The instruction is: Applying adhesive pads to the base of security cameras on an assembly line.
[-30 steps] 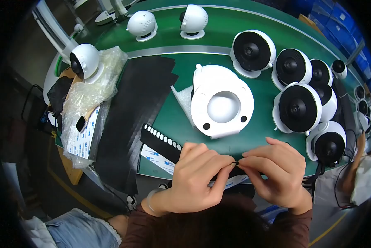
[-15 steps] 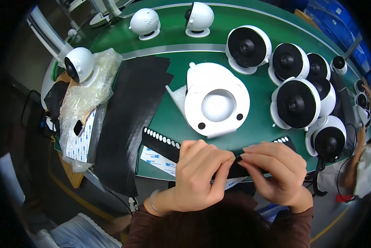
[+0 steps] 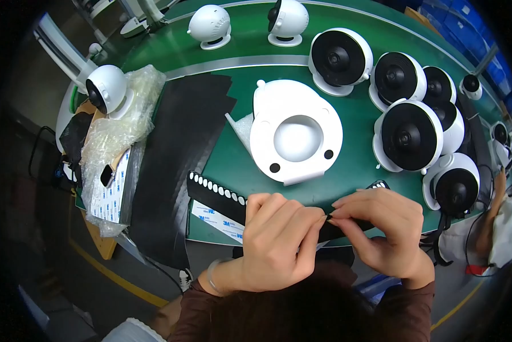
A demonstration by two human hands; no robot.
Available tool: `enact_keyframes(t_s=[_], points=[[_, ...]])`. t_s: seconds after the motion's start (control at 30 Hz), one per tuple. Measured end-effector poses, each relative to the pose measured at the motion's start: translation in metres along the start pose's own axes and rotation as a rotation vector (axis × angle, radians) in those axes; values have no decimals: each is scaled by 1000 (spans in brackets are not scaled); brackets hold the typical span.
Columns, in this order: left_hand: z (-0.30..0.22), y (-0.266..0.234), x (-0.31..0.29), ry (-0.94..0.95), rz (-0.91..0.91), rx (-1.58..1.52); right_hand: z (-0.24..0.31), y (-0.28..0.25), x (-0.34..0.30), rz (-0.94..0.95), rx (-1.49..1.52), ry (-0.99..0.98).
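My left hand is closed on a black strip with a row of white oval spots along its edge. Fingertips of my right hand pinch a tiny black pad right against the left fingertips. Part of the strip is hidden behind both hands. Beneath its left part lies a white backing sheet with blue print. Just beyond my hands, a white round camera housing rests with its ring-shaped base facing up. Two black round pads sit on that base.
Several white cameras with black fronts crowd the right side. Black sheets and crumpled clear wrap cover the left, with another camera there. Two more cameras stand beyond the metal rail. Another person's arm shows at far right.
The two cameras beyond the rail have moved right. The strip has shifted slightly left, and its right end shows less. Both hands keep their pinch close together.
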State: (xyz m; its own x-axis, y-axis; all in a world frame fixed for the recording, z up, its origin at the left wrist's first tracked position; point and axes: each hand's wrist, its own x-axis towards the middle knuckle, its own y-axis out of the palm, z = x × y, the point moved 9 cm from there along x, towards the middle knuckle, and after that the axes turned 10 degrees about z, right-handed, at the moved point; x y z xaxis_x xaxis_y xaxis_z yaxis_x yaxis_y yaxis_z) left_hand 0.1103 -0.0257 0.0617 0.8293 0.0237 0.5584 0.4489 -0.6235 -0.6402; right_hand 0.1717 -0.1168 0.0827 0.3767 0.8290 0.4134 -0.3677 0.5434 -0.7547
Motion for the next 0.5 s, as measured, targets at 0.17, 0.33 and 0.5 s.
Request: enact_keyframes(t_s=[0.17,0.33,0.5], points=[[10,1,-3,-58,1,-31,3,3,8,52,-64,-13],[7,-8,-15,-163,-148,187,-32,-37,19,-221,236,256],[19,1,-16,-188,-62,160,-62,-14,53,-134,456,372]])
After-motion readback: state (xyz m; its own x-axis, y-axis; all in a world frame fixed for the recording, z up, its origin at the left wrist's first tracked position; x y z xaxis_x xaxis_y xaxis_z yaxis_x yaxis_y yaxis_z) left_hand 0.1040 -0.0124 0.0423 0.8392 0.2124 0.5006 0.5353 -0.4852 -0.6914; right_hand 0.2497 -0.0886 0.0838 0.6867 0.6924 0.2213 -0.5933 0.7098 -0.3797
